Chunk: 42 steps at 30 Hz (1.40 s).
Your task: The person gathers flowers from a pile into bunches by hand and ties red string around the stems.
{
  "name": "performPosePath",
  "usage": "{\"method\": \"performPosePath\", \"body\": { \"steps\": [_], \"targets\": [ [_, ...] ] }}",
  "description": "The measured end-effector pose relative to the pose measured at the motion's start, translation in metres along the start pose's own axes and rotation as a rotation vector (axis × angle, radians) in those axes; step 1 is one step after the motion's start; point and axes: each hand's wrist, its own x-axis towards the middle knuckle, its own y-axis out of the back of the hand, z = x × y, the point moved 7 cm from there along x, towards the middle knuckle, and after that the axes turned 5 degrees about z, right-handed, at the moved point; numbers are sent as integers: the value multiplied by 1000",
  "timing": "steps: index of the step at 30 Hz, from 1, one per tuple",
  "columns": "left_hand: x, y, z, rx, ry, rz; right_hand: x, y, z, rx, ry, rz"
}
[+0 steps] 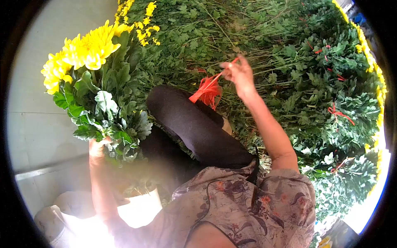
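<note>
On the left, my left hand is closed around the leafy stems of a bunch of yellow chrysanthemums, held upright with the big blooms at the top. Leaves cover most of those fingers. My right hand is raised past my bent knee, pinching one strand of red ribbon. That strand runs down to a bundle of red ribbons lying by my dark trouser leg.
Cut green stems cover the floor ahead. Along the right lie bunches tied with red ribbon, their yellow flower heads at the outer edge. Smaller yellow flowers lie at the upper left, near a pale wall.
</note>
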Motion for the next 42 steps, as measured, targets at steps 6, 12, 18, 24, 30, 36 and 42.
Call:
{"method": "performPosePath", "body": {
  "steps": [6,12,18,24,30,36,42],
  "targets": [
    [1,22,-20,-93,17,-49,20,20,-18,-92,-66,-28],
    [-2,19,-19,-140,-6,-11,5,-21,-31,-1351,1099,101],
    [-7,8,-11,-112,-109,-101,38,-14,83,-1265,-105,-282],
    [-5,6,-18,-90,63,-52,35,-16,105,-10,-381,-124],
    [6,11,-32,-128,85,-26,48,6,40,229,-135,-64],
    [9,17,-44,-149,107,-9,46,24,2,252,-71,-90],
    [10,35,-61,-190,159,23,80,66,-23,190,13,27]
  ]
}}
